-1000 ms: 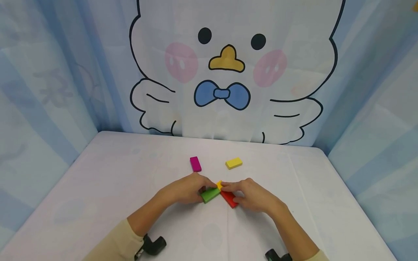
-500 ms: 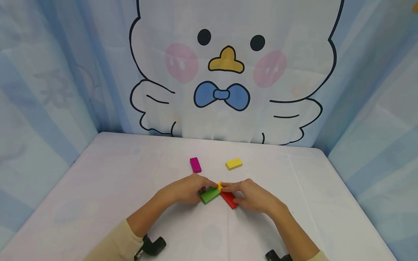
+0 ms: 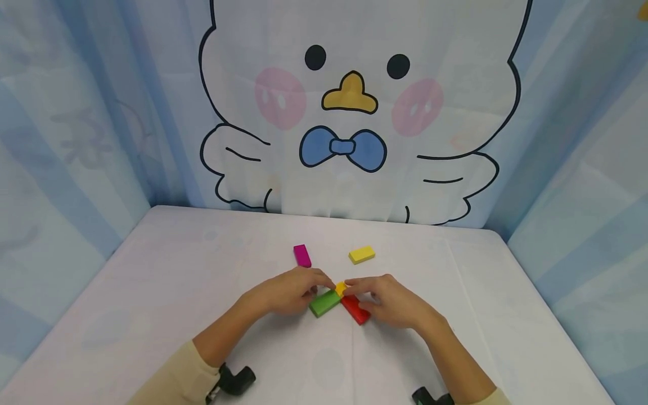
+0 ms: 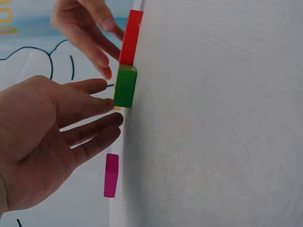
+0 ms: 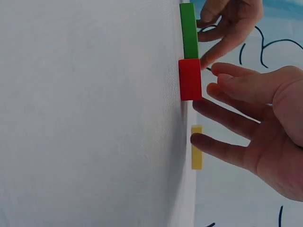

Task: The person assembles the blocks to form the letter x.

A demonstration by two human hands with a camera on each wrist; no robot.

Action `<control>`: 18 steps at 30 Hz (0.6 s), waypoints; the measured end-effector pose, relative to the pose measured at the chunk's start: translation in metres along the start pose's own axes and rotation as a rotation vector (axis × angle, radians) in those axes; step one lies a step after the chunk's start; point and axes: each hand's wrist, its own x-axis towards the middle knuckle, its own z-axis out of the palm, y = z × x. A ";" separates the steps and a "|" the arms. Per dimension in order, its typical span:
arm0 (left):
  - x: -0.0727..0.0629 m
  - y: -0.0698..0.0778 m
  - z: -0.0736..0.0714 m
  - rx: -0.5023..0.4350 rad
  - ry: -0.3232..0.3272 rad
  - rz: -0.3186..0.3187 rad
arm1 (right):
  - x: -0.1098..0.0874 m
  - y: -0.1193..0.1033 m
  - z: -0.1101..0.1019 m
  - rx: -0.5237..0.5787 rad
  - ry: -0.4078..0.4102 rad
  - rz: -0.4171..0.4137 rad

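A green block [image 3: 324, 304] and a red block [image 3: 356, 310] lie on the white table, angled so that their far ends meet. Behind that corner shows a small orange-yellow piece [image 3: 341, 289], partly covered by fingers. My left hand [image 3: 291, 289] hovers beside the green block with fingers extended, its index fingertip near the orange-yellow piece. Over the red block's right side is my right hand [image 3: 387, 301], index finger reaching to the orange-yellow piece. In the right wrist view its fingers are loose, thumb apart from the red block [image 5: 190, 79].
Farther back on the table lie a magenta block [image 3: 302, 256], just beyond the left hand, and a yellow block [image 3: 361, 255] to its right. A curtain [image 3: 344, 191] with a cartoon face hangs behind the far table edge.
The left fingers and thumb have eased away from the green block, and the right fingers have loosened, with the thumb lifting from the red block. The blocks keep their arrangement.
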 end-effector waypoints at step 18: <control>0.003 -0.001 0.005 0.068 -0.138 0.015 | -0.005 0.009 -0.008 -0.061 0.104 0.019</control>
